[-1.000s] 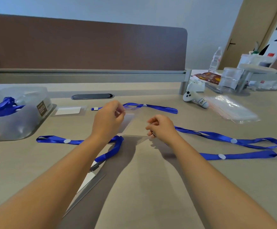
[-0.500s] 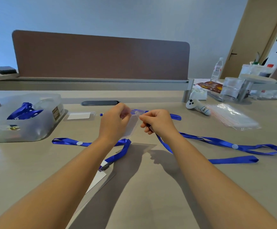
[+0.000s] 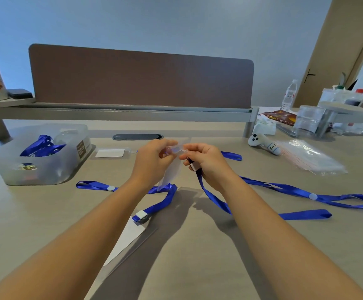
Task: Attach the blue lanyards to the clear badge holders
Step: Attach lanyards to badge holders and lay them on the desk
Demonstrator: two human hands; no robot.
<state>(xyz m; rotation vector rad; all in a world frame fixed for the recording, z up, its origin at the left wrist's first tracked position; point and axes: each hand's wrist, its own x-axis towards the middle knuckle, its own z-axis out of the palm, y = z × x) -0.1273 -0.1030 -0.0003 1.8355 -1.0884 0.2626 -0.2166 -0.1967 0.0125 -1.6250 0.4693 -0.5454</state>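
Observation:
Above the table's middle, my left hand (image 3: 152, 161) pinches the top of a clear badge holder (image 3: 169, 174), which hangs down below the fingers. Close beside it, my right hand (image 3: 206, 162) grips the clip end of a blue lanyard (image 3: 284, 189); the strap trails off to the right across the table. The two hands nearly touch at the holder's top slot. Under my left forearm lies a second blue lanyard (image 3: 159, 202), clipped to another badge holder (image 3: 125, 241). A third holder (image 3: 110, 153) lies flat behind my left hand.
A translucent bin (image 3: 39, 154) with more blue lanyards stands at the left. At the back right lie a white controller (image 3: 262, 144) and a bag of clear sleeves (image 3: 310, 159). A brown divider panel (image 3: 141, 79) closes the far edge; bottles and jars stand beyond at the right.
Both hands have risen off the table and come together. The right hand picked up the lanyard's clip end and brought it to the holder's top. The camera tilted upward.

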